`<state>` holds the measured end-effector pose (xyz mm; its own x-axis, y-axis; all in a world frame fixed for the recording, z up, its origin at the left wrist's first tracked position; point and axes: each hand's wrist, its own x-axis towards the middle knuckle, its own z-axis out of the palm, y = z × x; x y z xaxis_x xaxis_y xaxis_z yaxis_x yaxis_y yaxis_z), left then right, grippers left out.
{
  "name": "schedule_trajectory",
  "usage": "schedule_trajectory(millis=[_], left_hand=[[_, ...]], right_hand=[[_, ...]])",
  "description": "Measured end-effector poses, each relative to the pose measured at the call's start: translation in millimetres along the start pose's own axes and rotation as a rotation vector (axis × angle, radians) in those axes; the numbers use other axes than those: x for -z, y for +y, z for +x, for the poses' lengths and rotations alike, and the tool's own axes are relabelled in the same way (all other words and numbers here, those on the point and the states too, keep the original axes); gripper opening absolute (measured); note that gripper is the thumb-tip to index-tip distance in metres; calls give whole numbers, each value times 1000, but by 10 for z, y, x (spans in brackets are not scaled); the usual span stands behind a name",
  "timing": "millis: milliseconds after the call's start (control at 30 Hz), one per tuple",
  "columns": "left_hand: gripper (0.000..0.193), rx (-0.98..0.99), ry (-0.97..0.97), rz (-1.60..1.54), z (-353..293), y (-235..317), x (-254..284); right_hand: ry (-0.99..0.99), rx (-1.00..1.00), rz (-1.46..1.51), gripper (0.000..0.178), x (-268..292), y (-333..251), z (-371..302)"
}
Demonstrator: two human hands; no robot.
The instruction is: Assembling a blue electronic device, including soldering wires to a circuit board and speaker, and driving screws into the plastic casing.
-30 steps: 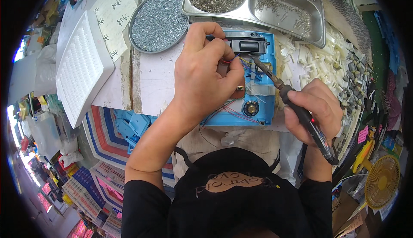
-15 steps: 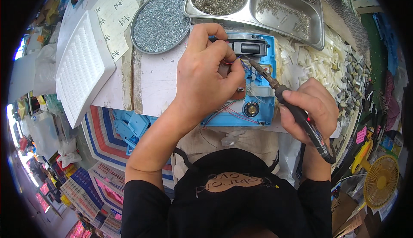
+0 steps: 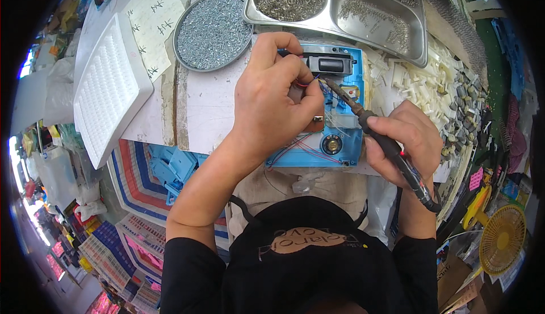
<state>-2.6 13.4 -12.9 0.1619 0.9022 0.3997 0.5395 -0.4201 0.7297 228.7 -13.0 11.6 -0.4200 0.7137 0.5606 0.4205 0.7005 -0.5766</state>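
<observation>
A light blue plastic housing (image 3: pixel 356 135) lies on the bench in front of me, with a black rectangular part (image 3: pixel 331 65), a round speaker-like part (image 3: pixel 331 144) and thin red wires (image 3: pixel 306 148) in it. Over its left half, my left hand (image 3: pixel 272 90) pinches thin coloured wires (image 3: pixel 319 79) at the fingertips. A brown circuit board (image 3: pixel 314 125) shows partly beneath that hand. My right hand (image 3: pixel 414 138) is closed round the dark handle of a soldering iron (image 3: pixel 392 146). Its tip meets or nearly meets the wires by my left fingertips; I cannot tell which.
A round tray of small screws (image 3: pixel 212 33) and a metal compartment tray with springs (image 3: pixel 420 30) stand behind. White plastic pieces (image 3: pixel 431 76) heap up at the right. At the left are a white ridged tray (image 3: pixel 110 90) and a handwritten sheet (image 3: pixel 153 22). A yellow fan (image 3: pixel 502 240) stands lower right.
The right hand and soldering iron have shifted slightly left, with the tip staying near the wires. The left hand keeps its pinch almost unmoved.
</observation>
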Motion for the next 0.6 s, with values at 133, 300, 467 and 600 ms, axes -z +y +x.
schedule_trajectory(millis=[133,300,467,600], left_hand=[[10,30,3,-21,-5,17,-5],[10,-14,3,-12,-11,-4,-3],[9,-9,15,-52,-14,-6,5],[9,-3,38,-51,-23,-2,9]], right_hand=[[13,7,7,41,-30,15,3],[8,11,6,38,-10,20,3],[2,1,12,35,71,-40,-20],[26,-2,21,35,67,-63,-13]])
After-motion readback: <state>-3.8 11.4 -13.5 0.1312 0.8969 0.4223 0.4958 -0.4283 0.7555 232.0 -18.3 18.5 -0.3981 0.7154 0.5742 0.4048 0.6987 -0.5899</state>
